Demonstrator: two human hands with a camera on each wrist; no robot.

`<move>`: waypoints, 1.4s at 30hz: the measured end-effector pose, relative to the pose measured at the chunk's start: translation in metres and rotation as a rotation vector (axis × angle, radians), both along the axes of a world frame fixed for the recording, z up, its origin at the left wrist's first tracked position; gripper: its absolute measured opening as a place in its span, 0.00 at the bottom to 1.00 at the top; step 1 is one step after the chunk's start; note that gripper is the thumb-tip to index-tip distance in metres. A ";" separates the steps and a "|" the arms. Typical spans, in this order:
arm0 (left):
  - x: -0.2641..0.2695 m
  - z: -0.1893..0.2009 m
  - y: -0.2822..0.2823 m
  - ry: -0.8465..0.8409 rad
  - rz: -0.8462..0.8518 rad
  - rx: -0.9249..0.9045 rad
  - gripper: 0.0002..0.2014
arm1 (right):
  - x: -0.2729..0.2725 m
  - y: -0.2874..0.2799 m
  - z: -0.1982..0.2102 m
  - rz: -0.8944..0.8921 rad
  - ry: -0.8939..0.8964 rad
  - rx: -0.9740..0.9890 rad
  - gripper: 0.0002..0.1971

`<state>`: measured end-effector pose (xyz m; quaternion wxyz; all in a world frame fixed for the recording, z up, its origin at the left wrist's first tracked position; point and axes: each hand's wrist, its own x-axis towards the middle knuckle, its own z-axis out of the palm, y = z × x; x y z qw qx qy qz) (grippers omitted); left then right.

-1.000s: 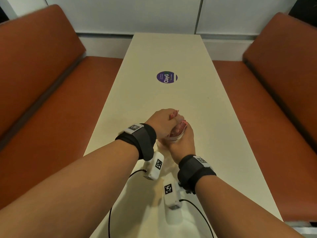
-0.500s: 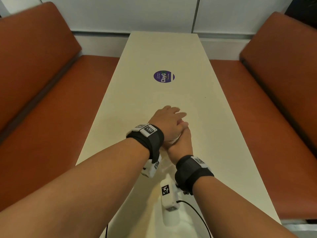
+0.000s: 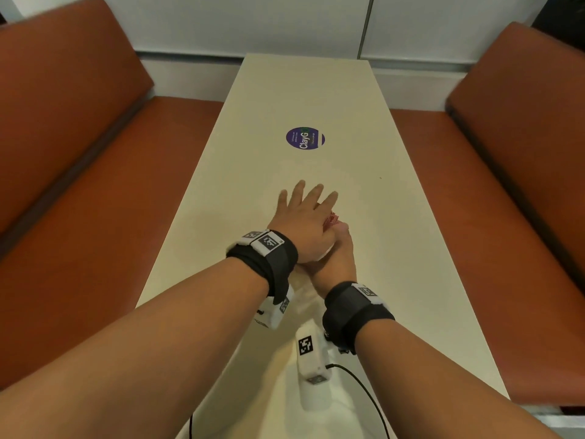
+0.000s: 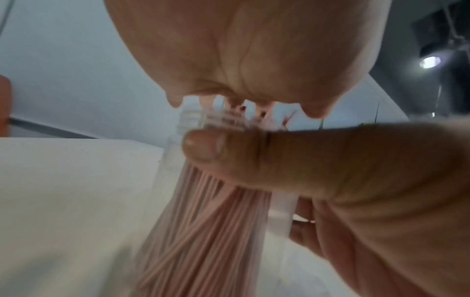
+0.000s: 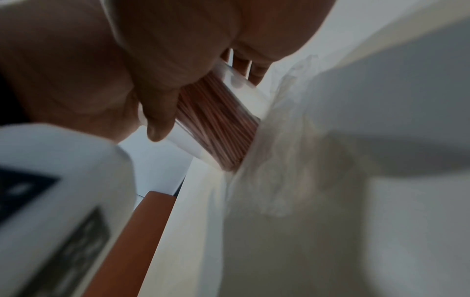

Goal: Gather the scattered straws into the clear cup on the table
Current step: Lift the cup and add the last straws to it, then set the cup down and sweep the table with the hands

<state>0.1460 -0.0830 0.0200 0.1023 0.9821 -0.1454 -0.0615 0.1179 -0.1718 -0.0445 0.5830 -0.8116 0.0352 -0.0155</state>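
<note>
left hand (image 3: 304,217) fingers now spread | right hand (image 3: 335,255) grips clear cup (image 4: 178,128), seemingly ridged | thin pink straws (image 4: 203,221)

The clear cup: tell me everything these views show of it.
The clear cup looks like thin transparent plastic, ribbed near its rim. It is packed with pink straws whose tops poke above the rim. The right hand grips it, thumb across the wall near the rim. The left hand lies flat over the straw tops, fingers straight. It stands on the cream table; the head view hides nearly all of it behind both hands.
</note>
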 end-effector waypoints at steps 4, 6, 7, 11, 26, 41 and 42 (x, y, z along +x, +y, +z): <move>-0.033 0.004 0.028 -0.354 0.102 -0.352 0.31 | -0.011 -0.016 0.011 0.018 -0.006 -0.071 0.48; -0.061 -0.009 0.048 -0.489 0.247 -0.471 0.22 | -0.018 -0.029 0.012 0.037 0.031 -0.195 0.55; -0.073 -0.018 0.054 -0.402 0.305 -0.464 0.20 | -0.020 -0.035 0.011 0.034 0.041 -0.253 0.50; -0.093 -0.049 0.045 0.118 0.284 -0.088 0.24 | -0.032 -0.059 0.006 0.051 -0.030 -0.417 0.20; -0.102 0.043 0.085 -0.070 -0.323 0.436 0.11 | -0.057 0.014 0.061 0.770 0.021 -0.559 0.12; -0.185 -0.015 0.190 0.635 0.680 -0.798 0.08 | -0.067 0.105 0.028 0.398 0.390 0.014 0.08; -0.188 -0.018 0.194 0.654 0.707 -0.781 0.06 | -0.065 0.108 0.022 0.401 0.350 -0.097 0.08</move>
